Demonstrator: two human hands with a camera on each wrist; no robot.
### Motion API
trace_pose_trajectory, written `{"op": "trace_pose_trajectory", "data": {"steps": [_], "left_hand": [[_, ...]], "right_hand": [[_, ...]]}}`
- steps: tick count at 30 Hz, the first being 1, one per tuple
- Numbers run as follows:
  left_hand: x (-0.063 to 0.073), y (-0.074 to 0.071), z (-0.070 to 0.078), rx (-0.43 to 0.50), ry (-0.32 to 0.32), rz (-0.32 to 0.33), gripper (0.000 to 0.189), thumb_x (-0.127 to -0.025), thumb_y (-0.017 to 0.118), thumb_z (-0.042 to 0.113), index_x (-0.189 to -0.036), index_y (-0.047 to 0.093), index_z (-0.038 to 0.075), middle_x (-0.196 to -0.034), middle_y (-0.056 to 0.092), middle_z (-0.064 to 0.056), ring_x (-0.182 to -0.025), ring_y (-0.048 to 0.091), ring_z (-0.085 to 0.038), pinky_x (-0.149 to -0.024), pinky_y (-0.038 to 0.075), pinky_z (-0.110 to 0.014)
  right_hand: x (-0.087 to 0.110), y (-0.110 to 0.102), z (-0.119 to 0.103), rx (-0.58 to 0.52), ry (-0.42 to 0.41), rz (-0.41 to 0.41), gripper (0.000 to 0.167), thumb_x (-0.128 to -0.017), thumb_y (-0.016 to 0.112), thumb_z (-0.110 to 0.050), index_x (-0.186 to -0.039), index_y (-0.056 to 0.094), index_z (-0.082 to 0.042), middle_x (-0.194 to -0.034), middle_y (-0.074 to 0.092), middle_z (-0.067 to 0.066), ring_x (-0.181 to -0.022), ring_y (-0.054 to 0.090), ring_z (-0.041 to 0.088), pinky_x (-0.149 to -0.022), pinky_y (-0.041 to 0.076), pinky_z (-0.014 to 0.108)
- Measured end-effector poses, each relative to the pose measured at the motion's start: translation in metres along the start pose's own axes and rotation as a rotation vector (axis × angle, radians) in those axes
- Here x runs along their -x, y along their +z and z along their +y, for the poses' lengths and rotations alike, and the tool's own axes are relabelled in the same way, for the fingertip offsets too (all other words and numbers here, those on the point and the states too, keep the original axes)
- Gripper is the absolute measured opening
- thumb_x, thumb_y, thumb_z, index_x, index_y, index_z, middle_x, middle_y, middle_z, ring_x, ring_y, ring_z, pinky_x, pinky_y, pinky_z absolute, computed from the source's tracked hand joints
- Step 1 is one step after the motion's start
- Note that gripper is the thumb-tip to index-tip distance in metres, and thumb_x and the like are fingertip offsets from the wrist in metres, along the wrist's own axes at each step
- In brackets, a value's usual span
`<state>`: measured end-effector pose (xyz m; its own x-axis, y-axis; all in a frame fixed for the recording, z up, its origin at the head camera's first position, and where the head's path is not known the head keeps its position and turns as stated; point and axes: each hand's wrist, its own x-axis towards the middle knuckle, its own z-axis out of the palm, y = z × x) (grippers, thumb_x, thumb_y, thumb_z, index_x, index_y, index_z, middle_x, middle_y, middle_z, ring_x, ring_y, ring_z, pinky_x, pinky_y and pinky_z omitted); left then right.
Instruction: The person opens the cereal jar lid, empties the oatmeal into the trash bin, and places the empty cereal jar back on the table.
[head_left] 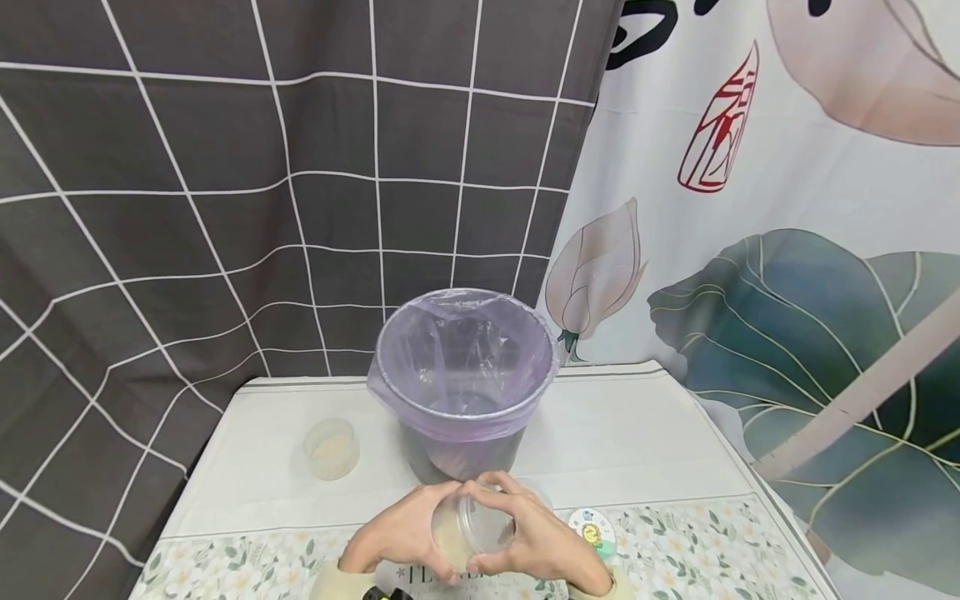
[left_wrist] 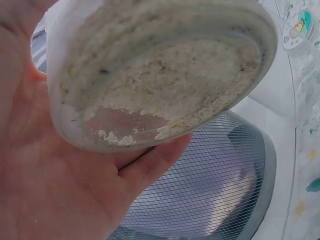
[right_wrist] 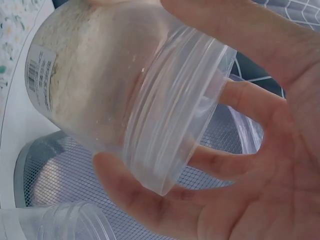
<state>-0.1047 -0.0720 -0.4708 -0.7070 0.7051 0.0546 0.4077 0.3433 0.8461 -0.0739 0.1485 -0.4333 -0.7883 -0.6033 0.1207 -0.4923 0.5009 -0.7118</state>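
A clear plastic jar [head_left: 450, 533] with pale, crumbly powder inside is held tilted on its side between both hands. My left hand [head_left: 401, 527] grips it around the body near the base; the left wrist view shows the powder [left_wrist: 170, 85] lying against the jar's bottom. Around the ridged clear lid [right_wrist: 175, 110] at the other end curl the fingers of my right hand [head_left: 546, 537], its palm facing the lid. A barcode label [right_wrist: 41, 77] shows on the jar's side in the right wrist view. Both hands are just in front of the bin.
A mesh bin [right_wrist: 50, 170] lined with a purple bag [head_left: 465, 429] stands behind the hands. At left sits a small clear tub [head_left: 332, 450] with pale contents. Another clear jar [right_wrist: 75, 222] stands near the bin. A round tub with a printed lid [head_left: 594, 532] is at right.
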Motion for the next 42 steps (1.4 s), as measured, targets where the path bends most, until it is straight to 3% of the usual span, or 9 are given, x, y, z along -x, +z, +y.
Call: {"op": "trace_pose_trajectory", "data": {"steps": [6, 13, 17, 20, 26, 29, 33, 36, 42], "left_hand": [[0.004, 0.003, 0.008, -0.022, -0.033, 0.024, 0.085, -0.053, 0.084, 0.026, -0.128, 0.044, 0.023, -0.112, 0.056, 0.005, -0.09, 0.052, -0.006, -0.07, 0.047, -0.021], [0.005, 0.009, 0.01, -0.079, 0.026, 0.099, 0.084, -0.055, 0.082, 0.027, -0.129, 0.042, 0.02, -0.117, 0.053, 0.004, -0.096, 0.051, -0.01, -0.073, 0.047, -0.022], [0.007, 0.014, 0.012, -0.196, -0.006, 0.179, 0.086, -0.056, 0.081, 0.034, -0.131, 0.042, 0.017, -0.119, 0.05, 0.007, -0.097, 0.05, -0.011, -0.075, 0.049, -0.026], [0.007, 0.019, 0.014, -0.307, -0.018, 0.252, 0.09, -0.053, 0.082, 0.035, -0.131, 0.042, 0.014, -0.121, 0.049, 0.007, -0.1, 0.052, -0.012, -0.08, 0.051, -0.032], [0.003, 0.031, 0.011, -0.596, 0.09, 0.465, 0.091, -0.042, 0.083, 0.034, -0.122, 0.05, 0.008, -0.112, 0.053, 0.002, -0.099, 0.055, -0.016, -0.085, 0.051, -0.036], [0.0, 0.036, 0.008, -0.716, 0.162, 0.588, 0.089, -0.037, 0.082, 0.034, -0.117, 0.053, 0.007, -0.108, 0.055, 0.001, -0.096, 0.054, -0.015, -0.085, 0.05, -0.033], [-0.001, 0.041, 0.007, -0.777, 0.215, 0.692, 0.088, -0.036, 0.08, 0.031, -0.116, 0.055, 0.005, -0.108, 0.055, -0.003, -0.096, 0.054, -0.016, -0.086, 0.049, -0.032], [-0.002, 0.044, 0.007, -0.809, 0.248, 0.744, 0.082, -0.041, 0.078, 0.029, -0.115, 0.055, 0.002, -0.107, 0.056, -0.006, -0.096, 0.054, -0.018, -0.087, 0.048, -0.032], [-0.005, 0.05, 0.004, -0.851, 0.307, 0.836, 0.071, -0.047, 0.073, 0.025, -0.111, 0.057, 0.0, -0.104, 0.056, -0.009, -0.095, 0.055, -0.021, -0.086, 0.047, -0.033]], "right_hand": [[0.001, 0.0, -0.001, -0.133, -0.002, -0.018, 0.076, -0.07, 0.076, -0.039, -0.137, 0.044, -0.024, -0.137, 0.036, 0.005, -0.11, 0.045, 0.035, -0.067, 0.05, 0.02], [0.002, -0.001, -0.001, -0.113, 0.003, -0.019, 0.078, -0.069, 0.076, -0.04, -0.138, 0.042, -0.029, -0.14, 0.032, 0.005, -0.114, 0.042, 0.039, -0.069, 0.048, 0.022], [0.001, 0.0, -0.003, -0.134, 0.016, -0.012, 0.082, -0.071, 0.074, -0.043, -0.142, 0.034, -0.029, -0.141, 0.03, 0.006, -0.118, 0.039, 0.042, -0.071, 0.05, 0.025], [0.0, 0.001, -0.004, -0.179, 0.075, 0.019, 0.082, -0.074, 0.071, -0.044, -0.143, 0.03, -0.026, -0.142, 0.031, 0.008, -0.121, 0.038, 0.042, -0.073, 0.053, 0.031], [-0.002, 0.003, -0.005, -0.213, 0.203, 0.117, 0.07, -0.08, 0.066, -0.043, -0.138, 0.04, -0.015, -0.138, 0.04, 0.014, -0.116, 0.044, 0.04, -0.087, 0.046, 0.053], [-0.004, 0.004, -0.006, -0.247, 0.246, 0.14, 0.065, -0.081, 0.065, -0.042, -0.134, 0.042, -0.012, -0.135, 0.043, 0.015, -0.114, 0.046, 0.039, -0.087, 0.044, 0.053], [-0.006, 0.005, -0.007, -0.368, 0.294, 0.138, 0.06, -0.083, 0.065, -0.038, -0.131, 0.041, -0.012, -0.133, 0.041, 0.02, -0.105, 0.051, 0.039, -0.065, 0.054, 0.042], [-0.007, 0.006, -0.008, -0.454, 0.317, 0.136, 0.058, -0.083, 0.065, -0.035, -0.13, 0.04, -0.012, -0.131, 0.039, 0.024, -0.093, 0.057, 0.034, -0.051, 0.054, 0.035], [-0.007, 0.007, -0.01, -0.491, 0.346, 0.142, 0.058, -0.083, 0.066, -0.035, -0.127, 0.039, -0.01, -0.125, 0.042, 0.025, -0.083, 0.06, 0.026, -0.051, 0.054, 0.036]]}}
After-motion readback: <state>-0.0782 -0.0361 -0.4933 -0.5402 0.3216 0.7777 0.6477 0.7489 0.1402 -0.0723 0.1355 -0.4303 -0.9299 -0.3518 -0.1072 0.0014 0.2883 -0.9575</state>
